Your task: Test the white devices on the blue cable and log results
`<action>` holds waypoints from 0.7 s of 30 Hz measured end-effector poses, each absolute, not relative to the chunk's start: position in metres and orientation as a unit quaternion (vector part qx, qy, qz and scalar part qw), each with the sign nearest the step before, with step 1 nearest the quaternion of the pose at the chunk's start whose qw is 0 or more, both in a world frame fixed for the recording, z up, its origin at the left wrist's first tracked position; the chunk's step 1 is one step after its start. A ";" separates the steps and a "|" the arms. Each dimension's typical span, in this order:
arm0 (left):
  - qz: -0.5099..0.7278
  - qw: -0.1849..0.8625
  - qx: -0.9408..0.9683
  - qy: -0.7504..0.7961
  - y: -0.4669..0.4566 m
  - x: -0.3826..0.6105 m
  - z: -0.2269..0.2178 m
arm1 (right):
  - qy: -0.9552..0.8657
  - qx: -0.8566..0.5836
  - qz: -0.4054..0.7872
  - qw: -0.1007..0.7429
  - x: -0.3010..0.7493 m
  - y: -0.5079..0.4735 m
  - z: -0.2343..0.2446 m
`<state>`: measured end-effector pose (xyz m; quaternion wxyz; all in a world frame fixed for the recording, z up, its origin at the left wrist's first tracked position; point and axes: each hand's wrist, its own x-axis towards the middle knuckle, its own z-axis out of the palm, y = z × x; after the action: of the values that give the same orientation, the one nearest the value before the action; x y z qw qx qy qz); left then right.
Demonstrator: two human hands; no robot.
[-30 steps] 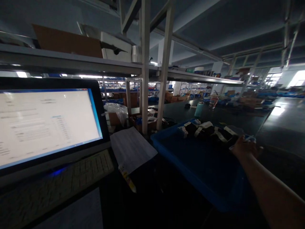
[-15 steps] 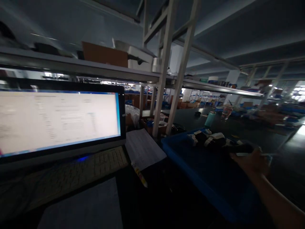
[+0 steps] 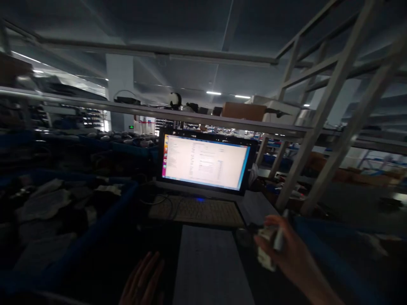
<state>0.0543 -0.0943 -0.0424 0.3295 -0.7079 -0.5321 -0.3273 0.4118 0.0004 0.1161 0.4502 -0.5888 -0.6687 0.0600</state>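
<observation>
My right hand [image 3: 291, 250] is closed around a pale, blocky piece [image 3: 266, 250], whose exact kind is blurred. A slim white pen-like stick [image 3: 280, 238] is held in the same hand. Low in the view, my left hand [image 3: 143, 279] lies with its fingers stretched out over the dark table, nothing visible in it. Between the hands is a printed sheet of paper [image 3: 210, 262], its left edge a short way from my left fingers. A dark computer mouse [image 3: 243, 237] sits just left of the pale piece.
A lit monitor [image 3: 205, 163] stands behind a keyboard [image 3: 197, 210]. To the left is a blue bin [image 3: 111, 224] of bagged pieces; another blue bin [image 3: 321, 228] is at right. A metal shelf [image 3: 152, 112] and slanted posts [image 3: 330, 101] rise behind.
The view has swung left. My right hand has come from over the right-hand blue bin to beside the paper, with the pale piece in it. My left hand has come into view.
</observation>
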 end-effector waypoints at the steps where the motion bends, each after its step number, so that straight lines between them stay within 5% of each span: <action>1: -0.338 0.340 -0.699 -0.530 -0.093 0.055 -0.043 | -0.700 -0.560 0.081 0.436 0.368 0.002 0.108; 6: -0.386 0.298 -0.665 -0.566 -0.092 0.056 -0.052 | -0.782 -0.535 0.085 0.309 0.206 0.008 0.078; 12: -0.417 0.220 -0.653 -0.592 -0.095 0.057 -0.052 | -0.791 -0.588 0.031 0.165 0.142 0.016 0.079; 16: -0.446 0.194 -0.640 -0.595 -0.092 0.058 -0.039 | -0.785 -0.590 0.047 0.185 0.155 0.021 0.085; 21: -0.434 0.229 -0.674 -0.552 -0.075 0.052 -0.022 | -0.732 -0.581 0.129 0.331 0.211 0.031 0.081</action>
<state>0.0516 -0.0751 -0.0224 0.2295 -0.6744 -0.5517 -0.4338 0.2112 0.0312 0.0807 0.3311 -0.5814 -0.7319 0.1292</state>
